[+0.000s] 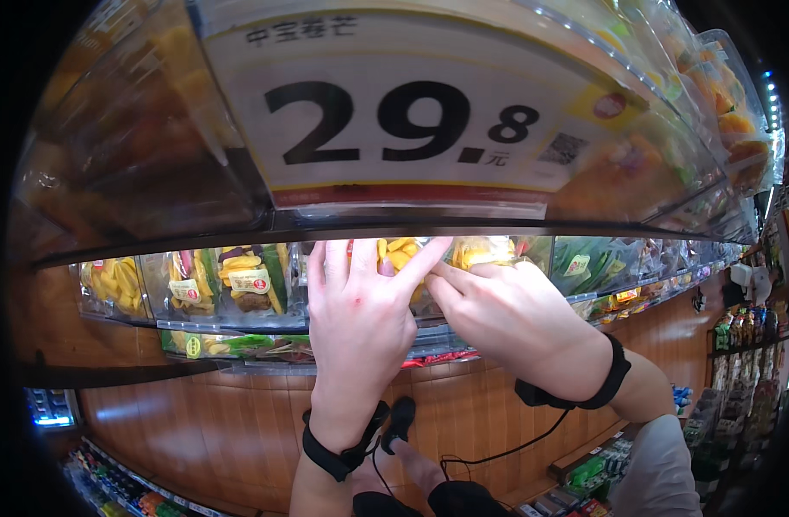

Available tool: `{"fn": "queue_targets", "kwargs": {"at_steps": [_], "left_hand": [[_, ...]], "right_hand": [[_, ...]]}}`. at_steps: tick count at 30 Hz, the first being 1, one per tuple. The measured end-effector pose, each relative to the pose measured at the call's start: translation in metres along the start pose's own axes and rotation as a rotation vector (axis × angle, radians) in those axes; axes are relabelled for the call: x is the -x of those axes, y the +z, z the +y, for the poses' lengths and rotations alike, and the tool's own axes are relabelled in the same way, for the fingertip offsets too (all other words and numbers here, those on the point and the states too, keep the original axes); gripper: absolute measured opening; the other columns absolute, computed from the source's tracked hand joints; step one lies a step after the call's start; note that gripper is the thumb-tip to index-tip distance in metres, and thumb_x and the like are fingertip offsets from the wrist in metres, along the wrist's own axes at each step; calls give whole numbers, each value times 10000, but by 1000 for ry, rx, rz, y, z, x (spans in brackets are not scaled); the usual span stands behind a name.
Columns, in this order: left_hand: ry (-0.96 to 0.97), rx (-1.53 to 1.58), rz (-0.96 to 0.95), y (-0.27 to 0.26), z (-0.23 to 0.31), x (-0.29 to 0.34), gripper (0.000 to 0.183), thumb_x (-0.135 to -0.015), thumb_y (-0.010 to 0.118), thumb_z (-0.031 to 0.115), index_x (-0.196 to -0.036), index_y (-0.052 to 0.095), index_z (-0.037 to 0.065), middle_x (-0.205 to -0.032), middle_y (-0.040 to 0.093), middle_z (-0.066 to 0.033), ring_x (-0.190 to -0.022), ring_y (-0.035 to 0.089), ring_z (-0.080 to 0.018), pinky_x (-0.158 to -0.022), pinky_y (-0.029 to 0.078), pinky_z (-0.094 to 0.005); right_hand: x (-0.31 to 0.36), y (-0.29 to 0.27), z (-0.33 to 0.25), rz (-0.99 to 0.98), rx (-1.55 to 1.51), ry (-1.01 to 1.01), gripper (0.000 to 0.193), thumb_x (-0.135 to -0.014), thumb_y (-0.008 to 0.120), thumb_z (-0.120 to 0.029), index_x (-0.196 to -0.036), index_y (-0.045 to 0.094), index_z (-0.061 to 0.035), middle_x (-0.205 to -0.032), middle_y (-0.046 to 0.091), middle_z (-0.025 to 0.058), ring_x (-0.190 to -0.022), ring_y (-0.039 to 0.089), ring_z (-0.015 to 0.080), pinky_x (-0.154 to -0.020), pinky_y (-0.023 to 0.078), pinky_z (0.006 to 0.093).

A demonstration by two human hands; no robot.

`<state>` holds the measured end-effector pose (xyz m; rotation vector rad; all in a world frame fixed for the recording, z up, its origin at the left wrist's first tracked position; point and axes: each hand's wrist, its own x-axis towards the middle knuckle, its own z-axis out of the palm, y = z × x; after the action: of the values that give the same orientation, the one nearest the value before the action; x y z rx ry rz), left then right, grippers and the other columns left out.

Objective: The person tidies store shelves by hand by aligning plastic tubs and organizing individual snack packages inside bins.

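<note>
The left hand (360,314) is looking spread open near yellow snack bags (398,251). The right hand (519,319) is looking bent; its grip I cannot tell.

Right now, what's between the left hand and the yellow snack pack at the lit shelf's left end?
At least two pale-labelled packs, left of the left hand, in the head view.

Wears a broad black band (326,457) below the left hand (360,319), at lower centre of the frame. Wears a second black band (617,379) behind the right hand (515,323), right of centre, with a dark, blocky piece (543,395) at its edge. Linked to a thin, loosely curved black cord (532,440). Dressed in a loose, pale grey sleeve (657,474) at lower right, black clothing (472,500) along the bottom edge, and a dark shoe (400,420) at lower centre.
</note>
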<state>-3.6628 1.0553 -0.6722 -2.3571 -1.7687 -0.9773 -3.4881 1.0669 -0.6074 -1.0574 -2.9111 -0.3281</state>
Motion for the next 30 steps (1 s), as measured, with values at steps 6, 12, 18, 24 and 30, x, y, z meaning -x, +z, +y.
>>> {"fn": "queue_targets", "kwargs": {"at_steps": [6,12,18,24,30], "left_hand": [[-26,4,-5,-2,0,4,535,-914,590,-10,-1319,747,302,-1062,585,-148,-1113,575,-348,-1106,438,-574],[-49,53,5,-3,1,5,556,-876,597,-34,-1308,753,280,-1082,590,-151,-1142,576,-348,-1097,448,-557],[-48,65,34,1,-1,8,553,-855,603,-42,-1294,758,256,-1097,590,-153,-1134,582,-350,-1091,459,-543],[-65,97,43,0,-1,6,517,-819,618,-33,-1261,763,193,-1078,593,-151,-1117,591,-354,-1084,471,-541],[-59,98,75,4,2,8,493,-811,616,-37,-1227,773,177,-1066,593,-154,-1101,595,-348,-1073,481,-540]], "right_hand": [[-12,6,19,-90,-238,-36,210,-869,719,-98,-1011,648,39,-968,703,157,-843,727,307,-717,576,401],[4,-11,32,-32,-510,222,85,-939,720,-129,-951,681,-54,-834,706,118,-761,710,305,-685,551,363],[24,-10,39,-62,-739,427,102,-987,674,-77,-1022,721,7,-875,761,82,-774,721,120,-708,545,257],[42,0,53,251,-989,754,142,-1053,626,-81,-1037,688,45,-787,675,27,-668,582,86,-604,465,269],[56,28,54,307,-1228,705,135,-1079,546,-27,-992,631,33,-764,598,14,-700,562,80,-637,469,261]]}}
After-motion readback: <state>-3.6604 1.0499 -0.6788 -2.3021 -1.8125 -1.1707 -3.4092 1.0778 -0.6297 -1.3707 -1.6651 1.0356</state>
